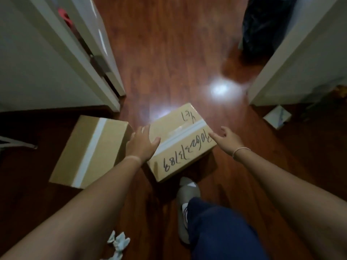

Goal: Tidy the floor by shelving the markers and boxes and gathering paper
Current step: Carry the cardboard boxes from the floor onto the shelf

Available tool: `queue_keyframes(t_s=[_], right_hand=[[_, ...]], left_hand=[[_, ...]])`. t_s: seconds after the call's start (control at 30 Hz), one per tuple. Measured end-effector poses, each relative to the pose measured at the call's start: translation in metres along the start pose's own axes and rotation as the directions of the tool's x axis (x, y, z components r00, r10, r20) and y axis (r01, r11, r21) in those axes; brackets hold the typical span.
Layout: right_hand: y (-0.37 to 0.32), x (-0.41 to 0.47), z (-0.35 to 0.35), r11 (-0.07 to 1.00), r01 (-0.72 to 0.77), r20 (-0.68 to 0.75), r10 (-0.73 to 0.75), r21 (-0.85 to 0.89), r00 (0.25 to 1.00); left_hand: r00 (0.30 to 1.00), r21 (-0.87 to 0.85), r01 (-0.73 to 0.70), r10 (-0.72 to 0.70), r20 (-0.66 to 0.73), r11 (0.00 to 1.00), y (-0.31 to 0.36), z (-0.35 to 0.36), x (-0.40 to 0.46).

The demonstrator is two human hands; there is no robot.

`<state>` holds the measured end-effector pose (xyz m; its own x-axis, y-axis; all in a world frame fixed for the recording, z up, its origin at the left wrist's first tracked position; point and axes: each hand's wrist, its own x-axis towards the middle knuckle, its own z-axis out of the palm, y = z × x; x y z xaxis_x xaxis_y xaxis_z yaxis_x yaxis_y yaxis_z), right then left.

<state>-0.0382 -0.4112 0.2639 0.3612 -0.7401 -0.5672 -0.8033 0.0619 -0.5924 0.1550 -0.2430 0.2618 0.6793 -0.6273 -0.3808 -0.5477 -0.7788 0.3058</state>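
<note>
Two taped cardboard boxes lie on the wooden floor. The box with black handwriting (180, 145) sits in the middle, and a plain taped box (88, 151) lies to its left. My left hand (141, 145) is spread flat over the left edge of the written box, fingers apart. At that box's right edge my right hand (228, 139) hovers with fingers apart, holding nothing. Crumpled white paper (118, 241) lies on the floor at the bottom left, beside my left forearm.
A white door and frame (97, 59) stand at the left, a white wall corner (281, 72) at the right. A dark bag (262, 25) sits far right. A small white box (277, 117) lies right. My slippered foot (187, 196) is just below the written box.
</note>
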Motion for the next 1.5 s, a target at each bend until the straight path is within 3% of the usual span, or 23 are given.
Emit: queue_keyframes(t_s=[0.17,0.33,0.5,0.77,0.9,1.07,1.2,1.33,1.5], right_hand=[[0.034,0.033,0.042,0.975,-0.199,0.099,0.189,0.102,0.977],[0.052,0.068,0.100,0.888,-0.428,0.320,0.362,0.167,0.875],[0.062,0.098,0.131,0.872,-0.448,0.439,0.330,0.197,0.835],[0.043,0.131,0.148,0.788,-0.450,0.361,0.310,0.420,0.879],[0.024,0.138,0.146,0.626,-0.299,0.193,0.233,0.721,0.953],[-0.024,0.123,0.094,0.624,-0.169,0.172,0.056,0.763,0.984],[-0.098,0.082,0.039,0.620,-0.040,0.133,-0.104,0.783,0.986],[-0.176,0.021,-0.007,0.538,0.100,0.079,-0.301,0.837,0.950],[-0.286,-0.086,-0.056,0.455,0.351,-0.072,-0.525,0.818,0.848]], left_hand=[[0.992,0.061,0.032,-0.040,0.121,0.998,-0.033,0.051,0.040],[0.992,0.135,-0.014,-0.004,0.129,0.991,-0.051,0.076,0.101],[0.992,0.190,-0.061,0.038,0.119,0.980,-0.059,0.083,0.155],[0.983,-0.098,0.138,-0.123,0.139,0.986,-0.052,0.078,0.200],[0.959,-0.144,0.260,-0.238,0.155,0.955,-0.053,0.063,0.190],[0.967,-0.327,0.244,-0.206,0.146,0.913,-0.036,-0.004,0.166],[0.977,-0.455,0.212,-0.173,0.127,0.865,-0.020,-0.104,0.130],[0.990,-0.632,0.102,-0.140,-0.011,0.768,-0.010,-0.208,0.073],[0.962,-0.761,-0.058,-0.168,-0.216,0.646,-0.017,-0.351,-0.048]])
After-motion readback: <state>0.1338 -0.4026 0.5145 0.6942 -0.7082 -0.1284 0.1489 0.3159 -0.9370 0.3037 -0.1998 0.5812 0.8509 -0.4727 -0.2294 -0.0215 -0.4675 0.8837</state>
